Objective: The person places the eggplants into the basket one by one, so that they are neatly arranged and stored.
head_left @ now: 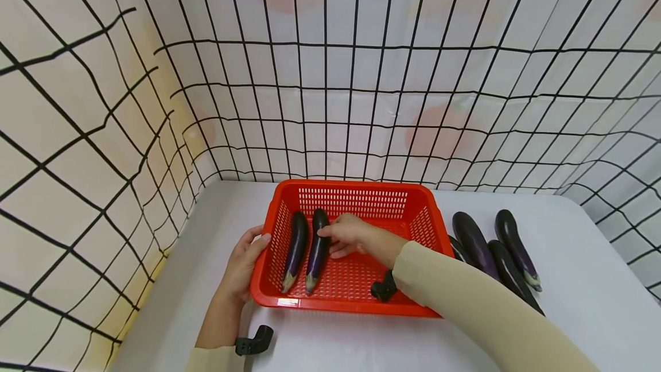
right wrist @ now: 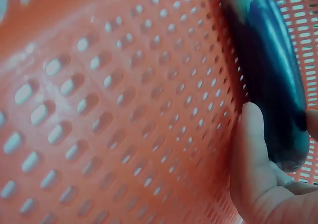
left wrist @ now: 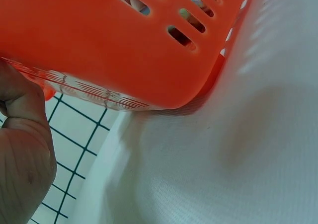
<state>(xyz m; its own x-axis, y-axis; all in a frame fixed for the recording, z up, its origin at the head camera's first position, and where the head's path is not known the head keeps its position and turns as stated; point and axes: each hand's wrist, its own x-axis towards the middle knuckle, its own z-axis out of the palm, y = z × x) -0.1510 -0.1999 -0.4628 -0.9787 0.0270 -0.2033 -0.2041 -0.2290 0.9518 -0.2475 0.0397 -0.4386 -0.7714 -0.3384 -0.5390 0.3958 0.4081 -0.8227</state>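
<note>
A red plastic basket (head_left: 356, 305) with slotted walls stands on the white table. My left hand (head_left: 241, 263) grips its left rim, thumb over the edge; in the left wrist view the basket's outer wall (left wrist: 89, 45) rises beside that hand. Inside, two dark purple eggplants lie side by side toward the left. The leftmost eggplant (head_left: 296, 245) is untouched. My right hand (head_left: 351, 235) reaches into the basket and holds the second eggplant (head_left: 315, 260) near its rounded far end, thumb and fingers on opposite sides. The right wrist view shows this eggplant (right wrist: 271, 60) lying along the perforated floor.
Right of the basket, several more eggplants (head_left: 475, 243) lie on the table (head_left: 583, 291), partly hidden by the right sleeve (head_left: 454, 297). A black wire grid (head_left: 351, 90) backed by pale cloth stands behind the table, with more grid along both sides.
</note>
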